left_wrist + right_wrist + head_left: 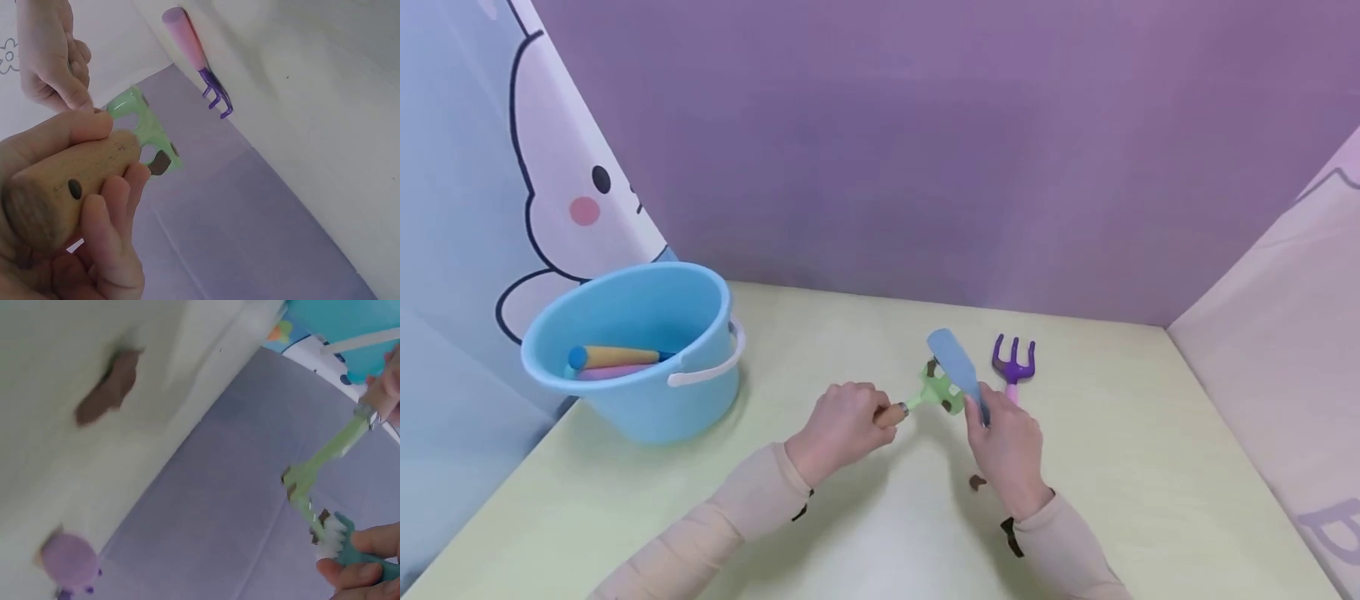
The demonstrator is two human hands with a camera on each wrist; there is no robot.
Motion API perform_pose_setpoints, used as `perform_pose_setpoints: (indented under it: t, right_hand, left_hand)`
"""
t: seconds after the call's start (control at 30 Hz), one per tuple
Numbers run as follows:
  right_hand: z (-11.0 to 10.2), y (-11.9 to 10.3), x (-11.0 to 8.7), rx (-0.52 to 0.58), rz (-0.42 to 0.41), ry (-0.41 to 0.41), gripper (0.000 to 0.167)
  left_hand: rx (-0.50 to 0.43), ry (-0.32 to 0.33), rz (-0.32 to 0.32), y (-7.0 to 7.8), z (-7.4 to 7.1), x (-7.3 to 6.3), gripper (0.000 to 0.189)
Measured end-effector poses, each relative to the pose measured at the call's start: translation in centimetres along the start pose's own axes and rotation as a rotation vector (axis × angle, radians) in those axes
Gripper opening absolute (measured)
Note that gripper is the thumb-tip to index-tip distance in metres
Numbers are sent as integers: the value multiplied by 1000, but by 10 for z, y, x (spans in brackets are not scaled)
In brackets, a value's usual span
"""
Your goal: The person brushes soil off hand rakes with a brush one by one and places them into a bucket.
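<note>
Purple backdrop [880, 167] | head: brush back [953, 360] | right wrist: white bristles [332, 537]

Softly bright head view, diffuse shadows across tabletop [1150, 450], dimmer wrist views, right one blurred

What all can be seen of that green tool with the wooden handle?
The green tool has a rounded wooden handle with a dark oval mark, a shiny metal-looking collar, and a pale green head with gaps in it, whose material I cannot tell. Brown patches cling to the head. The left hand grips the handle, holding the tool above the table, its head towards the right hand, where white bristles of a blue brush touch it.
</note>
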State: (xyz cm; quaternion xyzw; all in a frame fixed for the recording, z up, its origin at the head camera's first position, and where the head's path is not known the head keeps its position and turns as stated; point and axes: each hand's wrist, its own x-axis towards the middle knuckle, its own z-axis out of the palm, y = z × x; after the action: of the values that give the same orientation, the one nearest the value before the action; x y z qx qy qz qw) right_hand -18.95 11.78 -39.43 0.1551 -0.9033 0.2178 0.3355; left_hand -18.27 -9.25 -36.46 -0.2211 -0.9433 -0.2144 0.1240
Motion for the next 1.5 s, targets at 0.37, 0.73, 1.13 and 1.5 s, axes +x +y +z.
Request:
perform_pose_setpoints:
  t: [0.37,0.73,1.13,1.5]
  right_hand:
    - [9,0,-4,-327,-416,78,24]
    - [10,-3,2,-342,-331,150,28]
    - [7,-1,7,-211,-150,35,26]
    - [7,2,15,129,87,-74,20]
  left_hand:
    - [110,80,68,-3,5,-4,27]
    - [163,209,140,9,9,0,34]
    - [73,219,85,14,8,9,40]
    - [86,180,105,9,10,11,37]
